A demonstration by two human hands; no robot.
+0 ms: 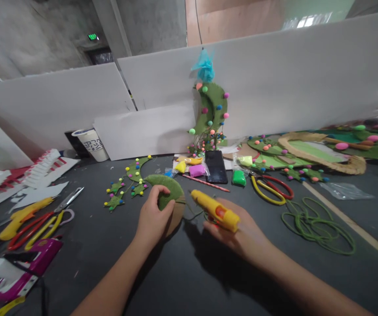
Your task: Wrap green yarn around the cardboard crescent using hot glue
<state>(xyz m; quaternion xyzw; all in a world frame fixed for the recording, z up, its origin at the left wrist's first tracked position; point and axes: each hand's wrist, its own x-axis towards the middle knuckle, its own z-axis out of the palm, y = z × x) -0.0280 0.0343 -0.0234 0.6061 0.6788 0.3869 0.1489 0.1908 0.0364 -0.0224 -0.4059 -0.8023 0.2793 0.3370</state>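
We're watching our left hand [154, 215] pinch the green crescent piece [172, 188] between thumb and fingers, over the dark table [162, 281]; our right hand [238, 228] has its fingers, partly hidden, curled round the yellow glue gun [212, 206]; its nozzle points just beside the crescent's edge; beyond, we spot a black phone [215, 166].
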